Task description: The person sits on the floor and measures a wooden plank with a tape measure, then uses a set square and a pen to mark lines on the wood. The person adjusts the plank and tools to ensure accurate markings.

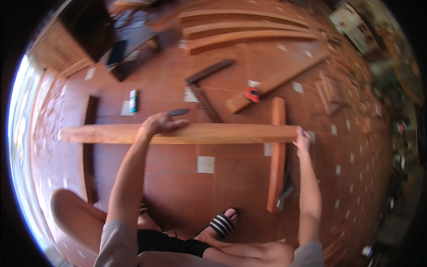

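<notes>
A long pale wooden plank (213,133) lies across in front of me, its right end resting on a shorter upright-running board (277,155). My left hand (159,124) lies flat on top of the plank near its middle, fingers spread. At the plank's right end my right hand (302,139) holds a small tool with a blue tip against the end; the tool is mostly hidden by my fingers.
Several curved boards (244,31) are stacked at the back. A dark wooden square (205,86), a red tape measure (251,94), a flat dark pencil-like piece (179,112) and a small box (132,101) lie on the reddish floor. My striped sandal (221,224) is below.
</notes>
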Tool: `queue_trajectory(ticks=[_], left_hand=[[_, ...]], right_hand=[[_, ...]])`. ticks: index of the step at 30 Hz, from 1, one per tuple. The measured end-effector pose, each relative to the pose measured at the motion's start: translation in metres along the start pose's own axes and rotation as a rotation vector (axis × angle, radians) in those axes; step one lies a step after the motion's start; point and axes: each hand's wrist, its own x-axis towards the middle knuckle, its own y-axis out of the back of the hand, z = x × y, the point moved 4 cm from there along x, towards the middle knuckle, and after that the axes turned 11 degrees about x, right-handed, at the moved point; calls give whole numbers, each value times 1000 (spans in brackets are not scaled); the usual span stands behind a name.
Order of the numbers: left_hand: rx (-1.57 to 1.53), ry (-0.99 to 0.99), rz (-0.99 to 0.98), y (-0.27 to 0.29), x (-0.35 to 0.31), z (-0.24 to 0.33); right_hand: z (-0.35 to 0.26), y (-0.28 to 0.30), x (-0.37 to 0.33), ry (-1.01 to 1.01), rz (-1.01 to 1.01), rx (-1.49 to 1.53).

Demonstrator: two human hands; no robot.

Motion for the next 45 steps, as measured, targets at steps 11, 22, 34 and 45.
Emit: queue_trajectory(ticks=[11, 22, 34, 45], left_hand=[[174, -84, 319, -7, -22, 19], [226, -136, 398, -15, -24, 16], [206, -149, 475, -16, -25, 17], [190, -145, 482, -15, -28, 19]], right_hand=[[-23, -3, -39, 5, -9, -37], [-8, 11, -42, -24, -43, 47], [-2, 22, -43, -75, -93, 71], [6, 26, -38, -77, -99, 71]])
